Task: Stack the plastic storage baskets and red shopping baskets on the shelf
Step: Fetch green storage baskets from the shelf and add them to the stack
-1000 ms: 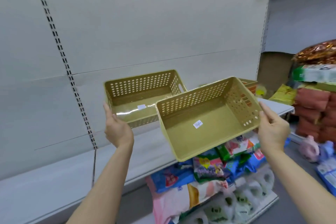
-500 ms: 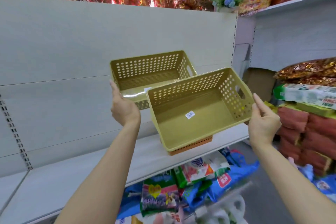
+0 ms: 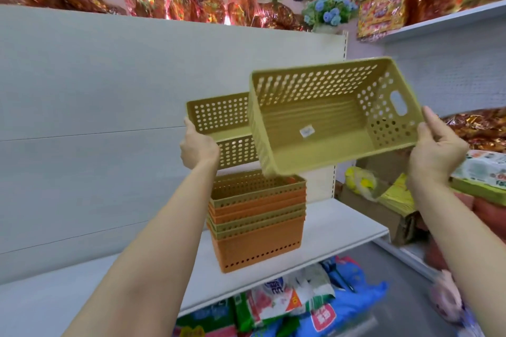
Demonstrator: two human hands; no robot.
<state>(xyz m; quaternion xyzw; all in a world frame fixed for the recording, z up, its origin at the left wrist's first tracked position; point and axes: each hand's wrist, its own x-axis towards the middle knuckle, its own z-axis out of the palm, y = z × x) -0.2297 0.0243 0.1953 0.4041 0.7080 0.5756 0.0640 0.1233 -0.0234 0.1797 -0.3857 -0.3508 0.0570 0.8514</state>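
Note:
My right hand grips the right end of an olive-yellow perforated plastic basket, held tilted with its open side facing me and a small white sticker on its floor. My left hand holds the left end of a second olive basket, partly hidden behind the first. Both hang above a nested stack of orange and olive baskets standing on the white shelf. No red shopping baskets are in view.
The shelf's white back panel rises behind the stack. Packaged goods lie on the level below. Cardboard boxes and yellow packets sit to the right, foil-wrapped goods line the top, and another shelving unit stands at right.
Both hands have risen and moved right with their baskets. The right basket now overlaps the left one, and the nested stack on the shelf has come into view beneath them.

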